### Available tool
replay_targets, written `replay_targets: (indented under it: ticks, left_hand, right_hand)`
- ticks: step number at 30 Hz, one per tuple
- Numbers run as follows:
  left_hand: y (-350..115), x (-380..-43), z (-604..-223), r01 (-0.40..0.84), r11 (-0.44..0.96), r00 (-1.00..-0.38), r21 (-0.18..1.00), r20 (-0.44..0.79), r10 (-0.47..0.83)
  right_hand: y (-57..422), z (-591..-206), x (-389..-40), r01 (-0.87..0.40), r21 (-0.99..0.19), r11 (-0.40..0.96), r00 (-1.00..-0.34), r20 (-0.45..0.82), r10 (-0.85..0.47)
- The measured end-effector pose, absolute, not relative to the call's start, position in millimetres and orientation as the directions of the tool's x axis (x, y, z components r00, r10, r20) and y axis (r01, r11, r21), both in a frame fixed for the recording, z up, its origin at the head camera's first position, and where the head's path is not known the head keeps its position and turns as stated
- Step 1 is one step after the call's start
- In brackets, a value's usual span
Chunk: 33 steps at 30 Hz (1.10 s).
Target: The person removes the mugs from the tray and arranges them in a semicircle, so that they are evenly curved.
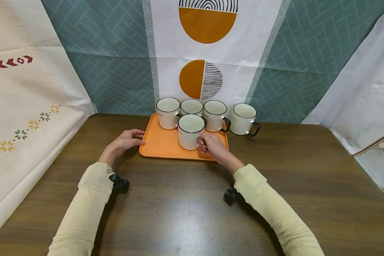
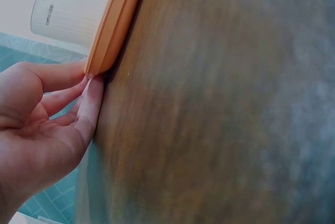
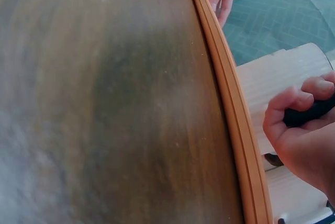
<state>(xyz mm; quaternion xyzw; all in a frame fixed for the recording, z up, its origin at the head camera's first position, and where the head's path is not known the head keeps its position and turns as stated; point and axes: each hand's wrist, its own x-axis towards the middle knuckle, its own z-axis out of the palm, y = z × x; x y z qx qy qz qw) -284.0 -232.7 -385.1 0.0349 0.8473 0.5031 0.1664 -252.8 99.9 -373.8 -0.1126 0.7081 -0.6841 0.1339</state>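
My right hand (image 1: 212, 145) grips the black handle (image 3: 311, 113) of a white ribbed mug (image 1: 188, 137) with a black rim, over the front of an orange tray (image 1: 160, 147). The mug is upright, and its handle is mostly covered by my fingers. At the tray's left side, my left hand (image 1: 125, 140) pinches the rim between thumb and fingers, as the left wrist view shows. Behind the held mug, three matching mugs form a row: a left mug (image 1: 168, 117), a partly hidden middle mug (image 1: 192, 106) and a right mug (image 1: 213, 119).
Another matching mug (image 1: 242, 122) stands on the brown wooden table (image 1: 179, 199), just off the tray's right side. A teal and white cloth backdrop (image 1: 115, 78) rises behind the mugs. Pale cloths hang at the left (image 1: 28, 117) and right.
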Motion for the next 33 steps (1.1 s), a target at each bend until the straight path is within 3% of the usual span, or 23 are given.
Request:
replay_targets:
  ticks: [8,22,33]
  left_hand:
    - [-233,-282,-385,-0.111,0.494,-0.943,0.862,-0.248,0.221]
    - [-230,-283,-382,-0.090,0.486,-0.940,0.869,-0.236,0.249]
    - [-233,-282,-382,-0.093,0.482,-0.941,0.871,-0.235,0.243]
  right_hand:
    - [96,-375,-251,0.058,-0.998,-0.005,-0.947,-0.054,-0.316]
    - [106,-373,-246,-0.006,-1.000,0.017,-0.967,0.002,-0.254]
    - [116,-338,-244,-0.047,-0.998,-0.038,-0.959,0.056,-0.278]
